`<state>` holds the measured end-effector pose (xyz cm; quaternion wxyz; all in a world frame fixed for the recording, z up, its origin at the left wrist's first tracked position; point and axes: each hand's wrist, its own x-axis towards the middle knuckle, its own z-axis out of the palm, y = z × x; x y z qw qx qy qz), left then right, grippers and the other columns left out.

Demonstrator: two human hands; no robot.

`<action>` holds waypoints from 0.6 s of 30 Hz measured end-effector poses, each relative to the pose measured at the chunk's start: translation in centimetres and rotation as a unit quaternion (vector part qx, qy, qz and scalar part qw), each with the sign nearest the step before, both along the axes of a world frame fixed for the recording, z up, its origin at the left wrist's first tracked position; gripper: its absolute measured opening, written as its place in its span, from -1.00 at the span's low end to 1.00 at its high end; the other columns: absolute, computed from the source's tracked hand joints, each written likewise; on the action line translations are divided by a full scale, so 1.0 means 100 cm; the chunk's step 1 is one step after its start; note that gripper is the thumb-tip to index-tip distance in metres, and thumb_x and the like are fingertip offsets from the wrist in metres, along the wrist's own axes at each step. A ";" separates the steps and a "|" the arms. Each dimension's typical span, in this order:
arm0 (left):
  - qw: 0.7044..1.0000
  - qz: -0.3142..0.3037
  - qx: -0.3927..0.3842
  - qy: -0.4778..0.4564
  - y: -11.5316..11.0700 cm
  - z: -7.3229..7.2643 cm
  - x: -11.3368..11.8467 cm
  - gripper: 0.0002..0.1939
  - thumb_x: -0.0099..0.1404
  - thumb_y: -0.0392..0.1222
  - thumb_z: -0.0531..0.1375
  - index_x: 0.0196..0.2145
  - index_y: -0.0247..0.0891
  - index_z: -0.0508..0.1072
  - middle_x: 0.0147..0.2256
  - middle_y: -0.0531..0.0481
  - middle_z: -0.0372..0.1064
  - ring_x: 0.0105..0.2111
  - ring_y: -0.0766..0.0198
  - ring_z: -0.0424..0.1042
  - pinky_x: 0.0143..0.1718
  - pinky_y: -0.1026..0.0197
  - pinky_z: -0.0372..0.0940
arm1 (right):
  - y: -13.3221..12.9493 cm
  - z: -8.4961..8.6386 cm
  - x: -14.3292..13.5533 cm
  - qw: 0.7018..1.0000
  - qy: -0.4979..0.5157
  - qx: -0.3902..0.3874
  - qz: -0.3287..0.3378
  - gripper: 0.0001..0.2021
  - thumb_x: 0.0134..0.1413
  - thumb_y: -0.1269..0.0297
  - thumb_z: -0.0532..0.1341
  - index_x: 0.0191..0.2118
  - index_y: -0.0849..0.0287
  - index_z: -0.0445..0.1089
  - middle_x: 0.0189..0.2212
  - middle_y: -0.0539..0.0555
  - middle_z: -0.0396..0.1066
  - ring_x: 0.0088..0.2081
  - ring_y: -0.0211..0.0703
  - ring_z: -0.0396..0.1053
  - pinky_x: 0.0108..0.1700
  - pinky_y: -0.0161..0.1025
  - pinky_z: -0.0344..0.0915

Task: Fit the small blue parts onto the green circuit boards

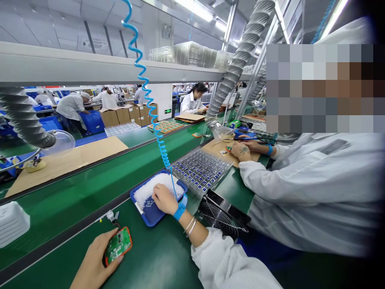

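Observation:
My left hand point(98, 257) grips a green circuit board point(119, 243) with an orange-red rim, thumb and fingers on its edges, above the green bench. Wires run from the board's far side to a white connector point(112, 216). My right hand point(165, 198) reaches into a blue tray point(152, 218), its fingers bent down together at the small white parts point(144, 193) heaped there. Whatever lies between those fingertips is hidden. A blue wrist strap point(179, 210) on my right wrist joins a coiled blue cord point(161, 144).
Right of the blue tray are a clear tray of dark blue parts point(201, 170) and a black fan point(221, 214). A co-worker's hands point(240, 150) work over a brown board point(210, 147). A green conveyor point(90, 182) runs beyond; a white device point(13, 224) stands at left.

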<state>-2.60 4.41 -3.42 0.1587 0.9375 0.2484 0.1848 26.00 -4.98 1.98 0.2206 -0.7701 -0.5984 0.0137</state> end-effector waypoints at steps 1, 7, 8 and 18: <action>1.000 -0.008 -0.002 -0.001 -0.003 0.001 0.000 -0.42 0.14 0.07 0.19 0.08 -0.15 0.25 0.01 -0.14 0.31 -0.04 0.05 0.36 -0.08 0.07 0.36 | 0.001 0.001 -0.011 0.999 0.031 0.035 0.028 -0.87 0.14 0.45 0.03 -0.38 0.22 0.28 -0.25 0.09 0.30 -0.16 -0.23 0.23 -0.09 -0.28 0.16; 0.994 0.024 -0.074 -0.080 -0.013 0.008 0.005 -0.65 0.18 0.08 0.14 -0.15 -0.13 0.45 -0.12 -0.07 0.42 -0.13 0.12 0.44 -0.16 0.16 0.42 | 0.002 -0.025 -0.097 0.945 0.226 0.124 0.202 -0.92 0.05 0.46 0.12 -0.42 0.18 0.23 -0.20 0.07 0.25 -0.10 -0.27 0.22 -0.04 -0.32 0.19; 0.991 0.038 -0.087 -0.095 -0.013 0.009 0.005 -0.67 0.18 0.09 0.13 -0.20 -0.13 0.47 -0.14 -0.05 0.44 -0.15 0.13 0.45 -0.17 0.18 0.42 | 0.002 -0.031 -0.106 0.946 0.230 0.111 0.201 -0.93 0.04 0.46 0.12 -0.41 0.18 0.23 -0.19 0.07 0.25 -0.08 -0.26 0.21 -0.03 -0.30 0.19; 0.978 0.125 -0.140 -0.091 0.007 -0.031 -0.016 -0.58 0.07 0.26 0.17 -0.37 -0.13 0.54 -0.24 0.00 0.49 -0.23 0.13 0.49 -0.28 0.25 0.46 | 0.014 -0.043 -0.115 0.959 0.193 0.037 0.205 -0.98 0.00 0.38 0.14 -0.41 0.18 0.29 -0.17 0.06 0.28 -0.11 -0.16 0.22 -0.09 -0.23 0.20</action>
